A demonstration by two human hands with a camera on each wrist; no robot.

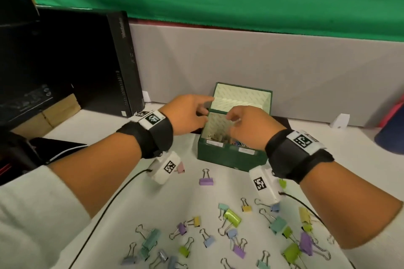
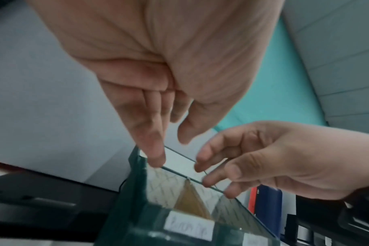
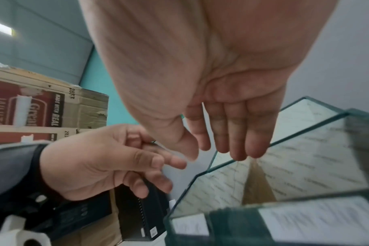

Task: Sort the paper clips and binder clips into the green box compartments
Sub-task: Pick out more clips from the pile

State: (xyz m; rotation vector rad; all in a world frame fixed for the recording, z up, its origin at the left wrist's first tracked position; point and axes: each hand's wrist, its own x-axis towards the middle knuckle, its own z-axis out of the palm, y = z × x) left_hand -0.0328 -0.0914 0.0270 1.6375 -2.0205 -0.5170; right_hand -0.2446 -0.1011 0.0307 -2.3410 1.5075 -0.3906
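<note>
Hands hover together over the green box (image 1: pixel 231 157), which stands open at the far middle of the table, its lid leaning back against the grey partition. The left hand (image 1: pixel 189 113) sits at the box's left rim, fingers extended and relaxed, one fingertip touching the top edge in the left wrist view; it holds nothing that shows. The right hand (image 1: pixel 249 126) hangs over the box's opening with its fingers straight and loosely together, pointing down into the compartments; nothing is visibly pinched there either.

Inside, the near left compartment shows a pale tangle, the near right one something coloured; blur hides what exactly. White labels sit on the near wall.

Binder clips (image 1: pixel 231 231) lie scattered on the white table (image 1: pixel 122 183) on the near side of the box, behind and below both wrists, with the thicker cluster toward the right. A purple clip (image 1: pixel 206 180) lies alone nearest the box, its wire handles pointing far. Judging by that spread, the next pick means drawing a hand back toward the body, and the right hand is better placed for most of the pile.
</note>
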